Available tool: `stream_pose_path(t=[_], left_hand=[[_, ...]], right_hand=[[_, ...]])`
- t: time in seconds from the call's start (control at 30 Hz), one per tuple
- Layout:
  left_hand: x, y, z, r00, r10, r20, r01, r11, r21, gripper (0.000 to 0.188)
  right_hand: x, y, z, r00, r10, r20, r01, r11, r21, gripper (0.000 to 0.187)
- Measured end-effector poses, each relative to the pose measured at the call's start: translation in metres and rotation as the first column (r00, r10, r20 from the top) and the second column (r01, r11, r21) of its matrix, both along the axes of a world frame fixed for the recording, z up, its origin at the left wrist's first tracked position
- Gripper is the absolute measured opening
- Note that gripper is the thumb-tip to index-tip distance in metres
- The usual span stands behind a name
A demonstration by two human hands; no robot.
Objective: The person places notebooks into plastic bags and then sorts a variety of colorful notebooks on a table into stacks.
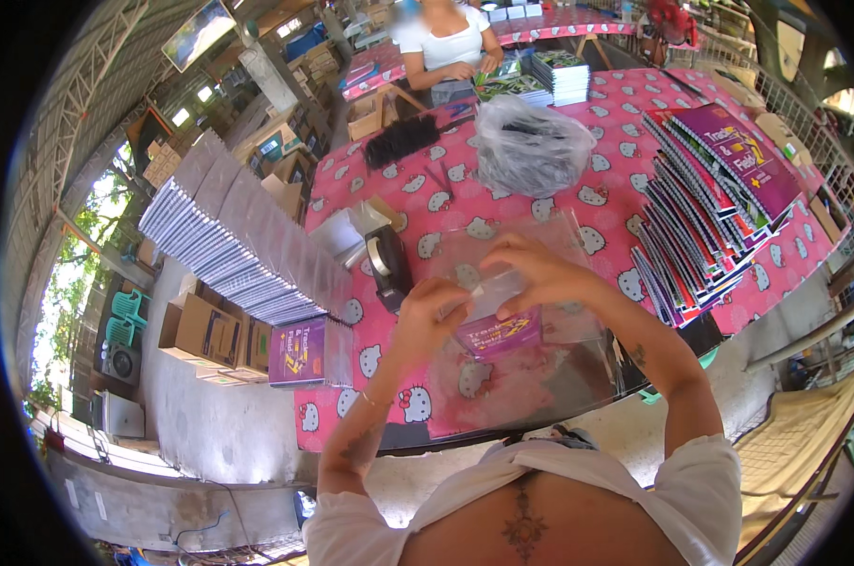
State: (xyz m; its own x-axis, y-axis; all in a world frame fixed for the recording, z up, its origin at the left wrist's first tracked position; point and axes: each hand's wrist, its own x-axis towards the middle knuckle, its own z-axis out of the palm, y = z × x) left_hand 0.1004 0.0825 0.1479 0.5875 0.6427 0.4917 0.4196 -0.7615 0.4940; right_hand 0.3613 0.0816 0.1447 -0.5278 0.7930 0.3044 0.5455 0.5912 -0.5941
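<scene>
A purple notebook [502,335] in front of me sits under or inside a clear plastic wrapper [499,294]. My left hand [435,311] is closed in a pinch at the wrapper's left edge. From the right, my right hand [535,274] curls its thumb and fingers around the upper part of the same plastic. Just beyond my left hand stands a black tape dispenser [387,269]. A clear plastic sheet [559,250] lies on the table behind my right hand.
To the left rises a tall stack of plastic-wrapped spiral notebooks [248,245]. Unwrapped spiral notebooks [710,198] fan out at the right. A bulky clear plastic bag [531,146] and a black bristly bundle [401,141] lie farther back. Across the table, a person [446,47] handles stacked books [561,77].
</scene>
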Motion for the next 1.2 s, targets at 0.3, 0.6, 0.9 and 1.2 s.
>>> stream_pose_path(t=[0.3,0.6,0.9,1.2], left_hand=[[-0.032,0.053,-0.023,0.966,-0.146,0.211,0.22,0.894,-0.39,0.073],[-0.01,0.08,-0.048,0.955,-0.183,0.236,0.298,0.573,-0.763,0.061],[-0.008,0.069,-0.037,0.903,-0.11,0.414,0.4,0.565,-0.722,0.046],[-0.009,0.013,-0.009,0.973,-0.21,-0.095,0.187,0.961,-0.205,0.04]], right_hand=[[0.008,0.019,-0.001,0.976,0.059,-0.209,-0.138,0.911,-0.388,0.07],[-0.001,0.051,-0.03,0.902,-0.128,-0.412,-0.072,0.898,-0.435,0.068],[-0.016,0.037,-0.019,0.757,-0.09,-0.648,-0.157,0.936,-0.314,0.043],[0.01,-0.019,-0.012,0.995,0.076,-0.066,-0.084,0.989,-0.12,0.057]])
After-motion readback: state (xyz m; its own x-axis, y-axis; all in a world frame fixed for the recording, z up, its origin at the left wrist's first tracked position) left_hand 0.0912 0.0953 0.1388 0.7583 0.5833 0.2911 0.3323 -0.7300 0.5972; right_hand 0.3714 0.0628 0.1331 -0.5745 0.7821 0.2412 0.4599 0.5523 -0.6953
